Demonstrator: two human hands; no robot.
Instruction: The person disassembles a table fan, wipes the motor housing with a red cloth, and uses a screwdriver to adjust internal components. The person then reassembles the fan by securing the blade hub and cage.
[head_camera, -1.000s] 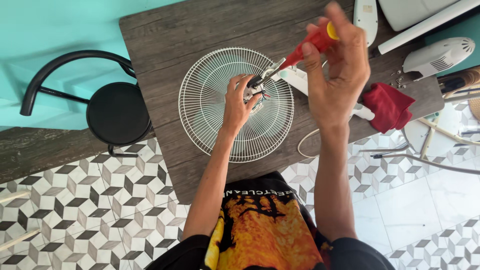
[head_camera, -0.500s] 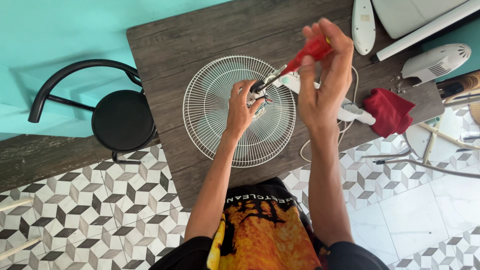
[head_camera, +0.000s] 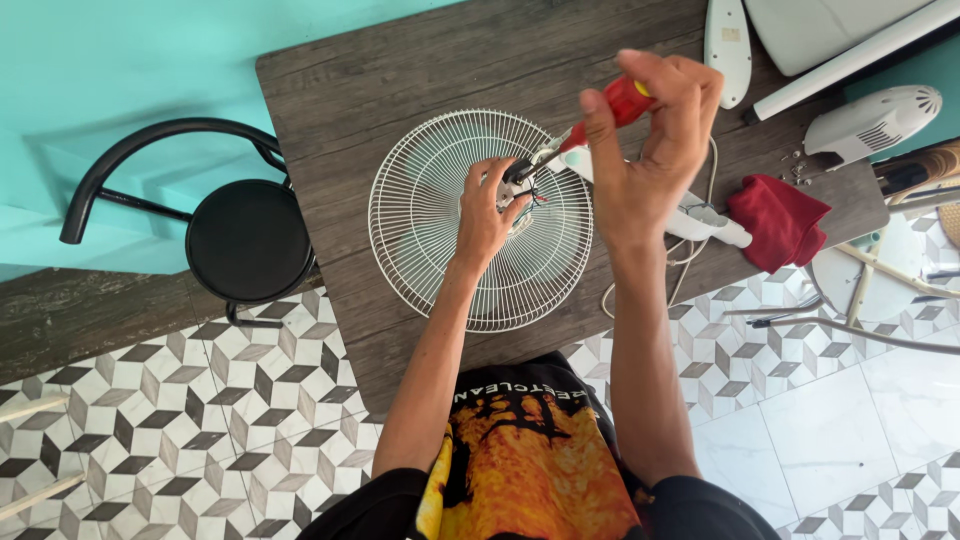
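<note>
Fan grille (head_camera: 440, 200), round and made of thin white wire, lies flat on the dark wooden table (head_camera: 380, 90), close to the edge nearest the person. It is about in the middle of the table from side to side.

The left hand (head_camera: 487, 212) rests on the middle of the grille. Its fingers are curled around a small dark part at the hub, with little wires showing there. What the part is cannot be told. The right hand (head_camera: 650, 150) is up above the table, closed around the red handle of a screwdriver (head_camera: 580, 125). The metal tip points down and left, and it meets the spot that the left hand is holding. The two hands are close, but they do not touch.

It looks like the step now is working a screw at the hub, one hand keeping things steady while the other works the tool. Whether the screw is going in or out cannot be told. The next move would likely need the tip to stay straight in the screw, and the left hand to keep the small part from slipping.

Under the right arm lie a white cord and a white fan part (head_camera: 700, 218). A red cloth (head_camera: 780, 220) sits to the right, with a white motor cover (head_camera: 870, 118) beyond it. A black stool (head_camera: 245, 240) stands on the patterned floor at the left.
</note>
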